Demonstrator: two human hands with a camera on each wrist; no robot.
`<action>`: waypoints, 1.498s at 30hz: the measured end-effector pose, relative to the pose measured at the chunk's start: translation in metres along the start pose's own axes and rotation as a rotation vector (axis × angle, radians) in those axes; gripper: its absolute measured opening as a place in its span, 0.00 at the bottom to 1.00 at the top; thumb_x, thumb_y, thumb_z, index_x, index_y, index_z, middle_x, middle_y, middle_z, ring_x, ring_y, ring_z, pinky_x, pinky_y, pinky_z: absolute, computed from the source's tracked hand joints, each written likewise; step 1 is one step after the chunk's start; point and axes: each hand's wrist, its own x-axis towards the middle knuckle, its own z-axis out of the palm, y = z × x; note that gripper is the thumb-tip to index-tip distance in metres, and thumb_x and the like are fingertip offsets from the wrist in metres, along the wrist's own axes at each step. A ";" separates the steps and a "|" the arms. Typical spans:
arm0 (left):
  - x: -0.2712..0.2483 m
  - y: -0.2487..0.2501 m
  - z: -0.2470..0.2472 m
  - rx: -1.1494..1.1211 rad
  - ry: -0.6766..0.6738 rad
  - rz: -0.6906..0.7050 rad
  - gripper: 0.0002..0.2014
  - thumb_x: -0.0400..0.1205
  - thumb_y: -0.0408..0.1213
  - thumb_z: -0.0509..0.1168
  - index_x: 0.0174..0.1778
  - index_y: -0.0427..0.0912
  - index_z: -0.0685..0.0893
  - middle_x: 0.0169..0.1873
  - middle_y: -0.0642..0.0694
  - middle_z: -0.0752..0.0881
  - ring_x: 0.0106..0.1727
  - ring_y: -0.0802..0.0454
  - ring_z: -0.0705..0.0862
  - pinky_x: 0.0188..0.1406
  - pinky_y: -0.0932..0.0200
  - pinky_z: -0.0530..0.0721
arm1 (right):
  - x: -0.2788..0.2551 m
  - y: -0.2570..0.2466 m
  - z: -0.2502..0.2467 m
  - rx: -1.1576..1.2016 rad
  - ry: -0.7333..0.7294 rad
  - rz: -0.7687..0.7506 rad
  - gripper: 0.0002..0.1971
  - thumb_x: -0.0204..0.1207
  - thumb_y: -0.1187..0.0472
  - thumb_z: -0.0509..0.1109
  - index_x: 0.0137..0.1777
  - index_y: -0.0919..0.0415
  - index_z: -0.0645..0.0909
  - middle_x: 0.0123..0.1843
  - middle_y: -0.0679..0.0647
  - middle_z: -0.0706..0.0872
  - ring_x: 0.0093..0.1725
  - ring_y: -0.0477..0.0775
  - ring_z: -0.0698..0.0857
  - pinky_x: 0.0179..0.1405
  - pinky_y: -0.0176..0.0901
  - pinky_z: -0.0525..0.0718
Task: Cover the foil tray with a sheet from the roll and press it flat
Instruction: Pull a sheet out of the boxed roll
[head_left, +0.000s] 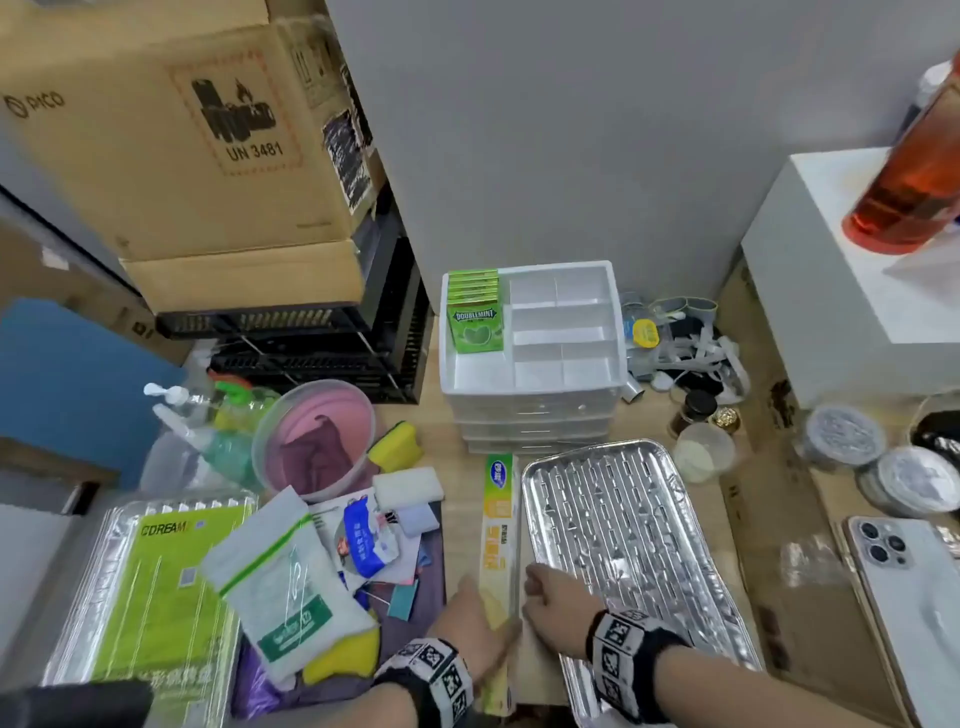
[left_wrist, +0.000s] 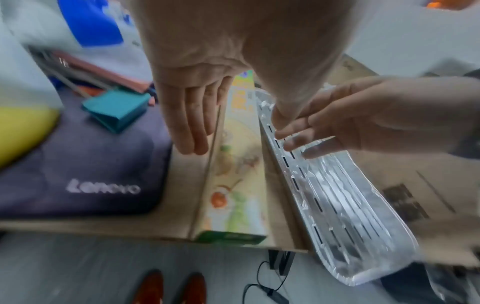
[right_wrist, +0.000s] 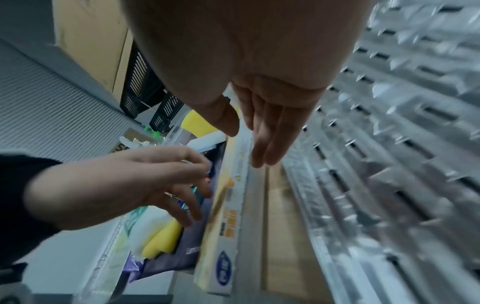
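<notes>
The ribbed foil tray (head_left: 623, 535) lies on the table at right of centre, with its near end past the table edge. Along its left side lies the long yellow-green roll box (head_left: 500, 519). My left hand (head_left: 470, 618) hovers over the box's near part. In the left wrist view its straight fingers (left_wrist: 192, 123) hang left of the box (left_wrist: 233, 185) and the thumb hangs to the right, gripping nothing. My right hand (head_left: 553, 597) is at the tray's left rim (left_wrist: 285, 164). In the right wrist view its fingers (right_wrist: 265, 139) are straight and the thumb is apart.
A white drawer organiser (head_left: 530, 405) with gum packs stands behind the tray. A pink bowl (head_left: 317, 436), sponges, a zip bag (head_left: 280, 587) and a packed foil tray (head_left: 150, 587) crowd the left. A phone (head_left: 914, 587) and round foil cups (head_left: 909, 478) lie on the right.
</notes>
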 end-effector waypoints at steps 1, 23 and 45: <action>0.003 0.002 0.005 -0.027 -0.001 -0.032 0.37 0.75 0.63 0.69 0.73 0.44 0.68 0.67 0.45 0.85 0.65 0.48 0.86 0.64 0.56 0.85 | 0.003 -0.003 0.003 -0.009 -0.010 -0.001 0.07 0.77 0.65 0.60 0.53 0.58 0.73 0.54 0.54 0.82 0.51 0.53 0.80 0.47 0.38 0.81; -0.001 -0.026 -0.004 -0.532 -0.193 -0.118 0.26 0.69 0.52 0.72 0.63 0.49 0.83 0.54 0.43 0.94 0.55 0.47 0.93 0.67 0.42 0.87 | 0.041 0.015 0.014 0.423 -0.055 0.091 0.11 0.72 0.60 0.75 0.52 0.57 0.78 0.44 0.52 0.85 0.40 0.49 0.86 0.49 0.49 0.89; -0.019 0.009 0.018 -0.441 -0.008 -0.115 0.21 0.81 0.55 0.64 0.63 0.46 0.76 0.56 0.45 0.89 0.57 0.46 0.88 0.65 0.48 0.84 | 0.022 0.029 -0.001 0.374 0.188 0.105 0.10 0.78 0.63 0.63 0.35 0.59 0.69 0.33 0.56 0.76 0.33 0.56 0.78 0.39 0.55 0.87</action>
